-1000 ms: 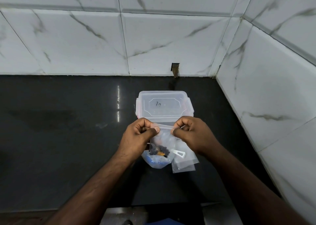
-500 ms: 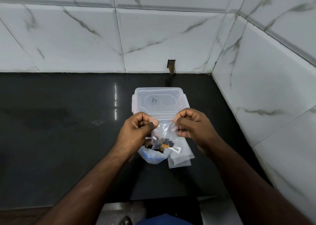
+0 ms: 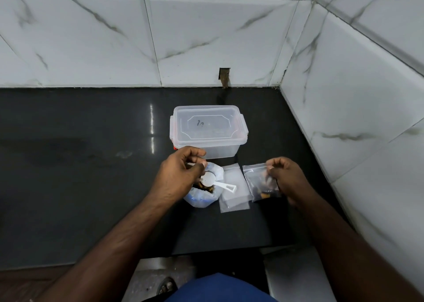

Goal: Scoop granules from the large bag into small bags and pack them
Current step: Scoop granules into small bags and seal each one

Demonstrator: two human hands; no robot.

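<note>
So one filled small bag (image 3: 263,182) is pinched by the right hand (image 3: 285,177), at three o'clock of the empty bags (image 3: 234,187) (still unfilled); left hand (image 3: 181,173), fingers curled, hovers over the scoop (image 3: 215,180), grip unclear.

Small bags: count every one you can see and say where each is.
3 at least. One filled small bag is pinched by the right hand; two empty ones lie stacked on the counter beside the large bag. The stack may hide more.

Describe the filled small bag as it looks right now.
The filled bag is a small clear plastic pouch with a sealing strip along its top edge. Dark and orange granules sit bunched in its lower part. The right hand pinches it near the upper right corner. Its lower edge is at the black counter, right of the empty bags. The picture cannot show whether the strip is sealed.
</note>
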